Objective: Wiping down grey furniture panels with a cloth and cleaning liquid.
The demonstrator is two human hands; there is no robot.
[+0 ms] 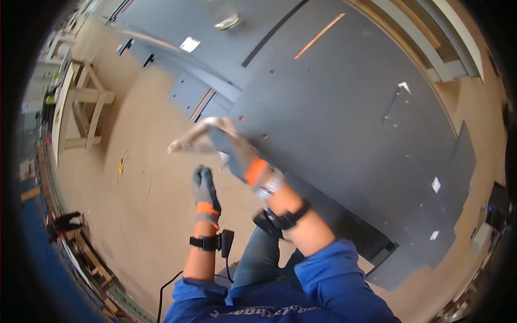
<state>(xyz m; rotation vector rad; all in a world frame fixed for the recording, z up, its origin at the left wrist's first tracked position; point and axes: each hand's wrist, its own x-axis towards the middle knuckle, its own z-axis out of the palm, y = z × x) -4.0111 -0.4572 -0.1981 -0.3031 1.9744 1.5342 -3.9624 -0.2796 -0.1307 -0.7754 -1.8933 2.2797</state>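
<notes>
My right hand (237,146), in a grey glove with an orange cuff, reaches over the near left edge of a large dark grey panel (334,124). Its fingers are closed on a whitish-beige cloth (191,139), which trails to the left and is smeared by motion. Lower and to the left, my left hand (204,185) hangs above the tan floor in a matching glove. Its fingers point away from me, slightly apart, with nothing visible in them. Black straps with small boxes circle both forearms.
A clear container (225,15) stands on the far panel. An L-shaped metal tool (397,99) and white labels (436,185) lie on the right part. A wooden trestle (86,107) stands at the left. A yellow-handled item (121,166) and thin strands lie on the floor.
</notes>
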